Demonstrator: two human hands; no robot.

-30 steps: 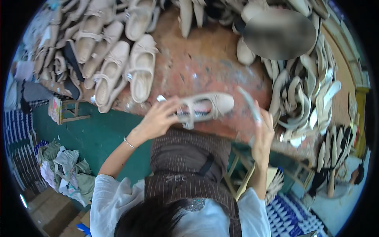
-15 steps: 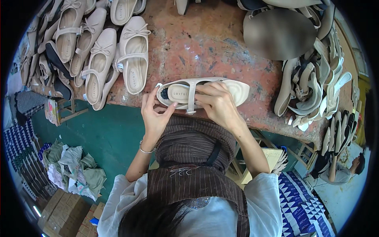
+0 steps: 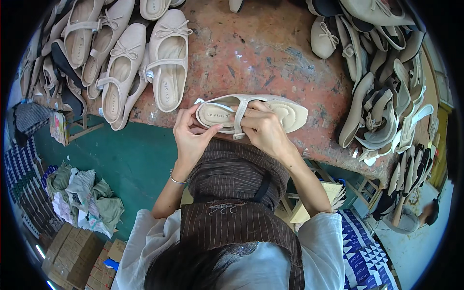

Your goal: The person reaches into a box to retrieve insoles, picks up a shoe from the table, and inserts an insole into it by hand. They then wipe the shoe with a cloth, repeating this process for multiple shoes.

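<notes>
A beige strapped shoe lies sideways at the table's near edge, heel to the left. Inside it is a pale insole with small print at its heel part; a wider, ridged pale front shows beyond the strap on the right. My left hand is closed round the heel end, with the thumb on the near rim and the fingers partly hidden behind it. My right hand is closed, its curled fingers reaching into the shoe beside the strap and holding the insole. The fingertips are hidden.
Several finished beige shoes with bows stand at the left of the worn red table. A heap of shoes and pale straps or soles covers the right side. A cloth pile lies on the green floor; a person is at far right.
The insole's heel part now covers the dark blue patch that showed at the shoe's heel. Both hands stay on the shoe. The view has shifted slightly.
</notes>
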